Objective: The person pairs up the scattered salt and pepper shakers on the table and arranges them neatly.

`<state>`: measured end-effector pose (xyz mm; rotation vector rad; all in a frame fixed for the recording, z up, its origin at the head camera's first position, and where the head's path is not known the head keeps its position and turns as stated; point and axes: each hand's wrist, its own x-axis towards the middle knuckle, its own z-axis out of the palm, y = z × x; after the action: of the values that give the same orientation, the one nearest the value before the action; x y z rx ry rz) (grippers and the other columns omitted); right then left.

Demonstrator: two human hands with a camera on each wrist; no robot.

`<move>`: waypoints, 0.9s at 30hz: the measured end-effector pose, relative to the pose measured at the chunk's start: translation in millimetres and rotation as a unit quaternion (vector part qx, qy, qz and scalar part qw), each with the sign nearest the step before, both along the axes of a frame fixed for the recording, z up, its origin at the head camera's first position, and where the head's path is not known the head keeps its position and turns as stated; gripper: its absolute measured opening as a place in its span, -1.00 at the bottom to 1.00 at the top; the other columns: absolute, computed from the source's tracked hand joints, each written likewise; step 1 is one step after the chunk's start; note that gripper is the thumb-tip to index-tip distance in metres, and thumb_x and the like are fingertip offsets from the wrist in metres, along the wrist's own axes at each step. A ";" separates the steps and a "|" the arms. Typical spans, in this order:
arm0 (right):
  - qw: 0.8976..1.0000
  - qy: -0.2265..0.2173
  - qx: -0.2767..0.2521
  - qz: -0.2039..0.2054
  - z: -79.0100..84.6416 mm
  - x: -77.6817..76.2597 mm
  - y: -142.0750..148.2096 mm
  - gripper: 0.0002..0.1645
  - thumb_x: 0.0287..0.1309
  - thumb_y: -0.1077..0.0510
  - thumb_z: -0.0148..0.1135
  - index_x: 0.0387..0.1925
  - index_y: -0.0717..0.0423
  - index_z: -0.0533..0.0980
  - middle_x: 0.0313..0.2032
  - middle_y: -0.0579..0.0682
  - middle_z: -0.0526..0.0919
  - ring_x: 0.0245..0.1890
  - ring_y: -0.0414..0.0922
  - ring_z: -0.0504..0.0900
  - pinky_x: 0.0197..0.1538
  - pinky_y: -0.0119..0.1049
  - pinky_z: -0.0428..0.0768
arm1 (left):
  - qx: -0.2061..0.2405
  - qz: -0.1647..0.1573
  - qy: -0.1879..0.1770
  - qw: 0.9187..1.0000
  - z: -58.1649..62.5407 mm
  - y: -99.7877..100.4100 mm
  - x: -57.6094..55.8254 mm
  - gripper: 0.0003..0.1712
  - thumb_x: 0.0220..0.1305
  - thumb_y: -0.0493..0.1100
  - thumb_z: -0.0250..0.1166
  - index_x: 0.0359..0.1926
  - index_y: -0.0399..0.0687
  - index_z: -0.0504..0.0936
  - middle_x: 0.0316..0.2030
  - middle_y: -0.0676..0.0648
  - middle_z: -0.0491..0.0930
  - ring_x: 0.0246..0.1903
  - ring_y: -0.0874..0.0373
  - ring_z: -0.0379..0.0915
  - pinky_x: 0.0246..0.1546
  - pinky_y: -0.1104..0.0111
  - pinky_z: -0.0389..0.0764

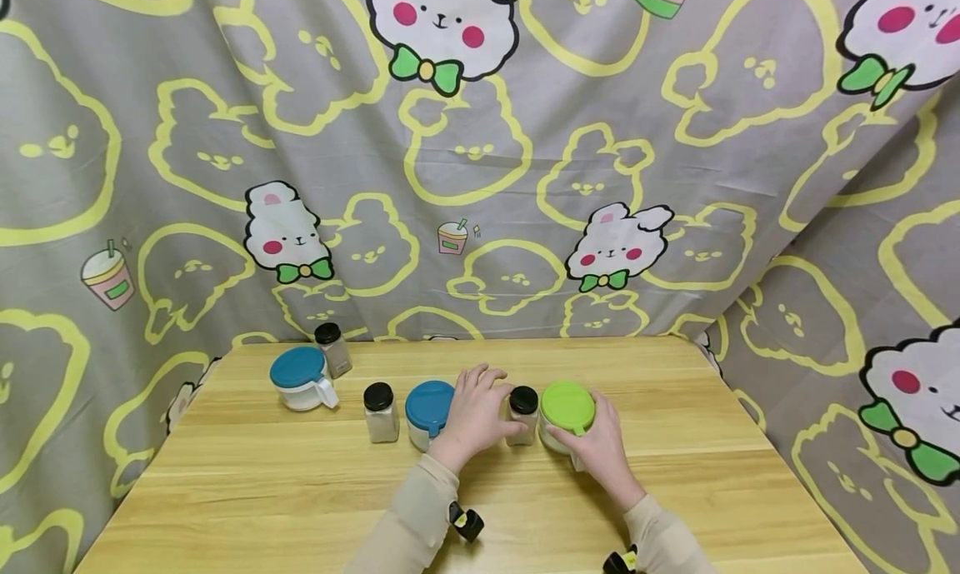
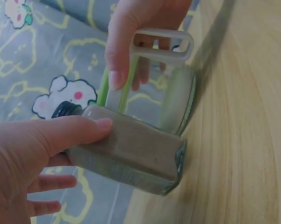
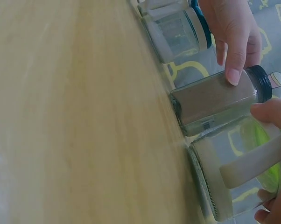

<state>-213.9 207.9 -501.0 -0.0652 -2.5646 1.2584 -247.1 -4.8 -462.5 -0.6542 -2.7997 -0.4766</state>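
"On the worktop [image 1: 300, 491], how does the jar [image 1: 524, 417] stand?"

"Upright, long axis vertical, just right of the left hand [image 1: 474, 416], which pinches it."

"And farther off?"

"The right hand [image 1: 600, 449], clamped on the green-lidded pot [image 1: 567, 406] beside the jar."

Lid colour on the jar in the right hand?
Lime green lid, clearest in the head view.

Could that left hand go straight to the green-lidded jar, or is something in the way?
Something is in the way: a black-capped jar stands upright between the left hand and the green-lidded jar, which the right hand holds.
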 end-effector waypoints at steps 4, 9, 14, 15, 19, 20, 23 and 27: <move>1.000 -0.002 0.005 -0.007 -2.1 -0.4 -0.3 0.12 -0.21 -0.05 0.59 0.28 0.37 0.21 0.15 0.32 0.38 0.17 0.20 0.34 0.23 0.20 0.37 | 0.000 0.000 -0.002 1.000 0.2 -0.5 0.0 -0.35 -0.04 0.33 0.44 0.03 0.12 0.67 0.22 0.00 0.48 0.37 -0.11 0.18 0.39 -0.17 0.14; 1.000 -0.013 0.010 -0.020 -2.8 0.0 0.1 0.14 -0.19 -0.07 0.57 0.30 0.37 0.19 0.18 0.33 0.35 0.21 0.21 0.31 0.25 0.22 0.34 | 0.002 -0.002 -0.008 1.000 0.4 -1.1 0.3 -0.35 -0.03 0.33 0.43 0.04 0.12 0.67 0.23 0.00 0.47 0.38 -0.11 0.17 0.40 -0.18 0.12; 0.999 -0.007 0.021 -0.023 -2.3 0.4 -0.7 0.14 -0.19 -0.09 0.57 0.29 0.38 0.20 0.18 0.34 0.37 0.22 0.21 0.30 0.25 0.21 0.32 | 0.005 -0.003 -0.006 1.000 -0.1 -1.5 -0.2 -0.35 -0.03 0.33 0.44 0.04 0.12 0.67 0.23 0.00 0.47 0.37 -0.10 0.17 0.39 -0.19 0.13; 0.999 -0.004 0.025 -0.023 -2.3 0.4 -0.9 0.14 -0.18 -0.10 0.57 0.29 0.38 0.20 0.18 0.34 0.37 0.22 0.21 0.30 0.25 0.21 0.32 | 0.005 -0.003 -0.005 1.000 -0.3 -1.5 -0.4 -0.35 -0.03 0.33 0.44 0.04 0.12 0.67 0.23 0.00 0.47 0.37 -0.10 0.18 0.39 -0.19 0.14; 0.999 0.003 0.039 -0.021 -2.6 0.8 -1.5 0.14 -0.18 -0.13 0.56 0.28 0.38 0.20 0.17 0.34 0.38 0.22 0.22 0.30 0.25 0.20 0.31 | 0.006 -0.003 -0.003 1.000 -0.5 -1.4 -0.8 -0.35 -0.04 0.33 0.44 0.03 0.12 0.67 0.23 0.01 0.47 0.37 -0.09 0.18 0.39 -0.19 0.14; 0.999 0.003 0.042 -0.020 -2.7 1.0 -1.4 0.13 -0.17 -0.13 0.56 0.28 0.38 0.20 0.18 0.34 0.38 0.22 0.22 0.29 0.25 0.20 0.31 | 0.006 -0.003 -0.004 1.000 -0.5 -1.3 -0.9 -0.35 -0.04 0.33 0.44 0.03 0.12 0.67 0.23 0.01 0.47 0.38 -0.09 0.18 0.39 -0.19 0.14; 0.999 0.004 0.047 -0.020 -3.0 1.6 -1.2 0.13 -0.17 -0.13 0.55 0.28 0.39 0.20 0.18 0.34 0.38 0.24 0.23 0.28 0.26 0.21 0.30 | 0.006 -0.002 -0.007 1.000 -0.5 -1.0 -0.8 -0.35 -0.04 0.33 0.44 0.04 0.12 0.67 0.24 0.00 0.47 0.38 -0.09 0.17 0.39 -0.19 0.13; 0.998 0.001 0.051 -0.021 -2.6 2.5 -0.9 0.13 -0.16 -0.12 0.55 0.29 0.39 0.20 0.19 0.34 0.37 0.26 0.24 0.25 0.27 0.23 0.28 | 0.008 -0.002 -0.011 1.000 -0.7 -0.8 -0.7 -0.35 -0.04 0.32 0.44 0.04 0.12 0.67 0.24 0.00 0.46 0.38 -0.09 0.16 0.40 -0.19 0.11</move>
<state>-211.3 207.0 -503.6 -0.0956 -2.6071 1.1099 -247.9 -5.6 -463.2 -0.6539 -2.8125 -0.5102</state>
